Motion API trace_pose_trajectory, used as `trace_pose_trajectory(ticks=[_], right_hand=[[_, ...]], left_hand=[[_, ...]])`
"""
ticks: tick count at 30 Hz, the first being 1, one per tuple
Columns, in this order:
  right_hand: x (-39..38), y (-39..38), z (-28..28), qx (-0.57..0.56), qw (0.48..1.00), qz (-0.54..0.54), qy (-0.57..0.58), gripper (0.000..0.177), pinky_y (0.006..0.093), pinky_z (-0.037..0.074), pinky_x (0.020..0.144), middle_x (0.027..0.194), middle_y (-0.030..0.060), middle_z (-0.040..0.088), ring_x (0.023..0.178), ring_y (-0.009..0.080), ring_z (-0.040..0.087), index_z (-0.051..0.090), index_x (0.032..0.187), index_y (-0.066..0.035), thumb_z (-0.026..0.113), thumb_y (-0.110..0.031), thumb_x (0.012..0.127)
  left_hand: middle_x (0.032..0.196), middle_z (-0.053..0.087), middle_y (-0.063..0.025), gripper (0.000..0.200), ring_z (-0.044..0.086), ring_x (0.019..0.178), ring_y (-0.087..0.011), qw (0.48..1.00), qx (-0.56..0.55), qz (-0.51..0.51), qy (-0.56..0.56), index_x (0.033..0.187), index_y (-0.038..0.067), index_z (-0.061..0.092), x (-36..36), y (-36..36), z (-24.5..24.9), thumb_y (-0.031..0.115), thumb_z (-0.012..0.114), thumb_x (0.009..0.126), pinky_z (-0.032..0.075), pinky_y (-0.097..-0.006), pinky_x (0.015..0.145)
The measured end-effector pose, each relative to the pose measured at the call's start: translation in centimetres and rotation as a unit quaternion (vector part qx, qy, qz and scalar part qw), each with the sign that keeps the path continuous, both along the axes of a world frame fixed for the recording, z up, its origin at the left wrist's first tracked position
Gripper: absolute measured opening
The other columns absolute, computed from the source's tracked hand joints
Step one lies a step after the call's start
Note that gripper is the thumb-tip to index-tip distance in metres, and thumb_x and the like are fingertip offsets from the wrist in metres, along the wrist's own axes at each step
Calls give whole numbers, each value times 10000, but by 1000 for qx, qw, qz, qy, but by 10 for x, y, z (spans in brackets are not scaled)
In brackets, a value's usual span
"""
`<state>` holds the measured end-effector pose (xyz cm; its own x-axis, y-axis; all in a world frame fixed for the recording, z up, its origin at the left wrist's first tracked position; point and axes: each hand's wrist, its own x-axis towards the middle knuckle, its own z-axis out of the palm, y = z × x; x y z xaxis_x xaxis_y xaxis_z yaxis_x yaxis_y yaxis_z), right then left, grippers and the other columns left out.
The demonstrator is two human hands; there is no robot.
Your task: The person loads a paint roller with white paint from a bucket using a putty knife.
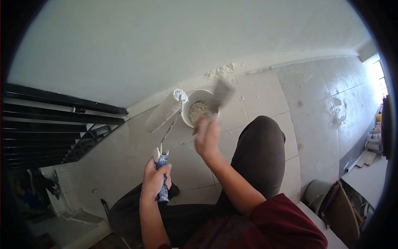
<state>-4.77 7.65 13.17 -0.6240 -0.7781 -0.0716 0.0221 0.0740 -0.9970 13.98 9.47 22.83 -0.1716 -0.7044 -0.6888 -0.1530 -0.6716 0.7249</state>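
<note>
My left hand is closed round the blue, paint-stained handle of a paint roller. The roller's white sleeve points up and lies just left of a white bucket. Pale, lumpy material sits inside the bucket. Over the bucket's right side, my right hand grips a wide-bladed scraper, its blade raised and smeared by motion. Part of the bucket's rim is hidden behind the scraper and hand.
White crumbs lie along the foot of the wall. Black metal bars run at the left. At the lower right stand a grey bucket and a brown board. Bags rest at the far right.
</note>
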Motion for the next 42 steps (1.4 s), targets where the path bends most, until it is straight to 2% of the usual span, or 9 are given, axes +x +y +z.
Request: trace_pose_trajectory(ticks=[3, 13, 16, 20, 22, 32, 34, 37, 42], right_hand=[[18, -13, -55, 254, 936, 160, 182, 336, 606, 505, 741, 843, 345, 684, 834, 503, 695, 468, 1049, 49, 467, -286, 1071], [12, -15, -4, 117, 975, 108, 157, 291, 607, 510, 804, 940, 331, 692, 876, 500, 695, 458, 1107, 52, 503, -232, 1057], [35, -11, -218, 211, 832, 370, 355, 281, 591, 519, 784, 944, 313, 701, 876, 473, 705, 437, 1107, 28, 500, -241, 1061], [6, -14, -5, 301, 904, 221, 206, 273, 548, 547, 794, 980, 292, 714, 903, 444, 720, 470, 1146, 36, 516, -210, 1037], [2, -14, 33, 40, 995, 93, -22, 293, 549, 558, 825, 994, 330, 704, 938, 466, 715, 504, 1145, 39, 508, -229, 1028], [24, -14, -26, 262, 923, 167, 227, 194, 527, 535, 709, 831, 226, 696, 754, 448, 698, 469, 1123, 40, 548, -107, 1025], [18, -14, 13, -36, 998, 54, -7, 225, 571, 532, 745, 877, 275, 705, 824, 472, 702, 458, 1130, 32, 545, -142, 1016], [27, -6, -6, -75, 976, 94, 180, 230, 574, 532, 778, 899, 282, 703, 899, 450, 713, 462, 1108, 36, 532, -164, 1020], [33, -8, -60, 350, 882, 298, 98, 306, 573, 531, 847, 985, 316, 705, 945, 507, 687, 505, 1087, 48, 476, -254, 1043]], left_hand=[[644, 500, -33, 184, 502, 430, -132, 999, 37, 0, -29, 1018, 37, 472, 6, 0, -8, 54, 626, 920, 424, -314, 381], [659, 468, -19, 395, 468, 428, -122, 989, 77, 46, 114, 1324, -20, 502, 22, 1, -14, 62, 577, 945, 419, -301, 395], [668, 472, -22, 488, 469, 425, -117, 988, 82, 22, 132, 1408, -23, 457, 22, 4, -2, 51, 569, 938, 421, -296, 390], [672, 474, -25, 480, 476, 426, -121, 981, 86, 29, 170, 1395, -30, 459, 22, 7, 4, 49, 573, 935, 420, -301, 388], [663, 465, -22, 483, 470, 423, -121, 985, 80, 25, 150, 1402, -28, 460, 17, 8, 6, 50, 575, 939, 418, -303, 386], [667, 464, -21, 489, 448, 412, -123, 973, 108, 42, 198, 1415, -6, 466, 19, 12, 9, 67, 570, 943, 399, -300, 383], [665, 460, -19, 469, 444, 409, -121, 977, 98, 43, 183, 1407, 2, 481, 15, 13, 13, 69, 556, 949, 394, -299, 382], [669, 459, -19, 435, 443, 418, -121, 976, 104, 38, 188, 1380, 18, 504, 17, 12, 10, 78, 553, 952, 390, -299, 383], [678, 457, 5, 353, 427, 442, -102, 934, 171, 142, 281, 1305, 50, 553, 31, 6, -15, 91, 542, 954, 392, -283, 406]])
